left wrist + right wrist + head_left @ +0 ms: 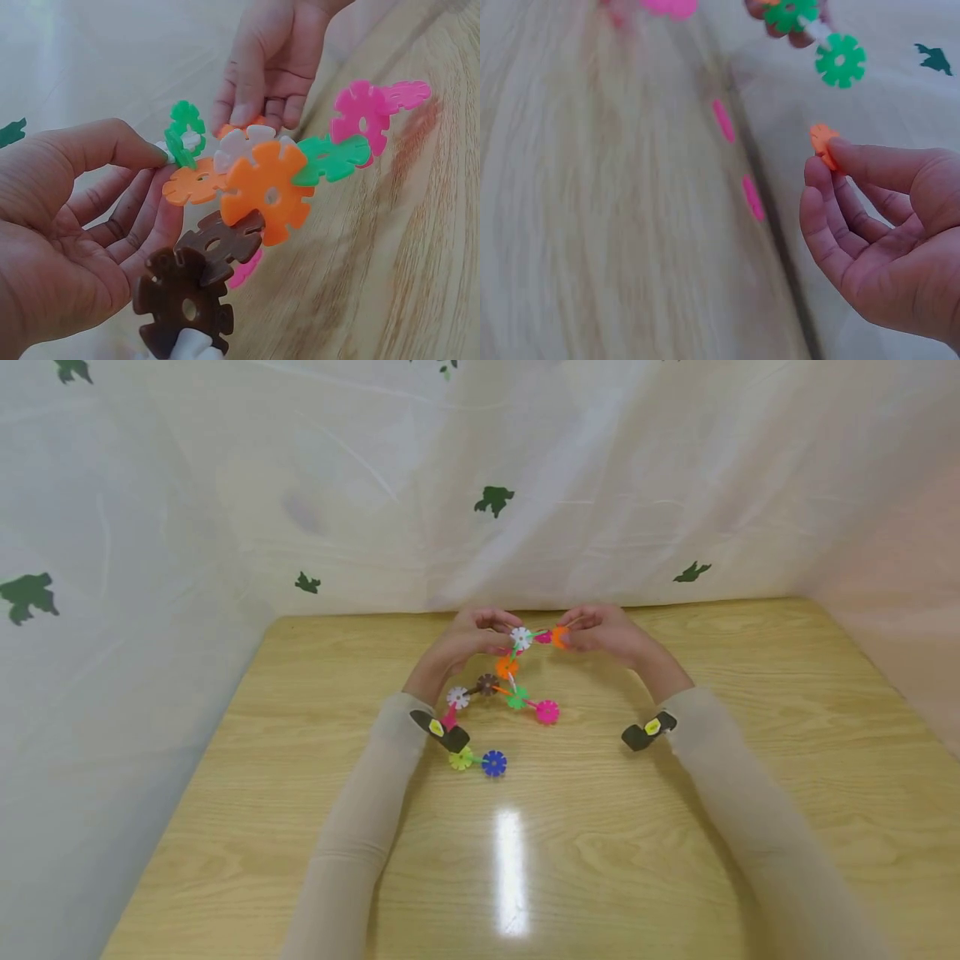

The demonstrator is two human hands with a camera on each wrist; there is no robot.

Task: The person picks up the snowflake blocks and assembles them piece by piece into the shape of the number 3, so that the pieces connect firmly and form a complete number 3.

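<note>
Near the table's back edge, my left hand (pixel 474 637) pinches a white piece (pixel 521 638) in a chain of notched plastic snowflake discs. Linked to it are green discs (pixel 840 60), with an orange disc (pixel 507 667) and brown discs (pixel 184 300) further along the chain. My right hand (pixel 611 633) holds a single orange disc (pixel 823 145) between thumb and fingertips. A gap separates this disc from the green end of the chain in the right wrist view. The chain runs down toward a yellow-green disc (pixel 461 758) and a blue disc (pixel 494 763), partly hidden behind my left wrist.
Pink discs (pixel 752 199) lie by the back edge of the wooden table (pixel 675 860). A bright pink disc (pixel 547 712) ends a side branch of the chain. Behind the table hangs a pale curtain (pixel 360 510) with green leaf shapes.
</note>
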